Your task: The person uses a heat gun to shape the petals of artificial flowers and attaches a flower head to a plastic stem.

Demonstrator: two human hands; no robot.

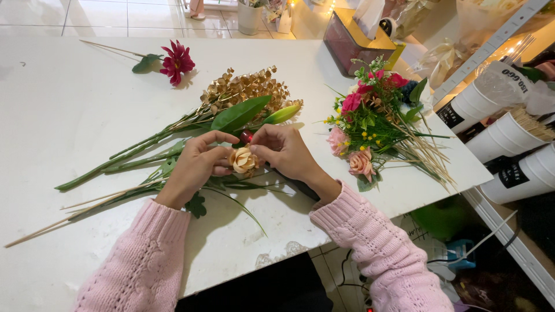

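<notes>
My left hand (pixel 193 167) and my right hand (pixel 286 151) meet over the white table (pixel 69 104), both pinching a small peach-coloured rose head (pixel 243 160) between their fingertips. Pink knitted sleeves cover both wrists. Under the hands lie green stems, long leaves (pixel 237 114) and thin wooden sticks (pixel 87 202). A spray of golden dried foliage (pixel 245 88) lies just beyond the hands. A dark tool handle (pixel 298 186) pokes out beneath my right wrist.
A mixed bouquet (pixel 376 124) with pink and peach blooms lies at the right. A single magenta flower (pixel 177 61) rests at the far side. White cups (pixel 509 138) holding sticks stand beyond the right edge, and a dark box (pixel 352 40) sits at the back.
</notes>
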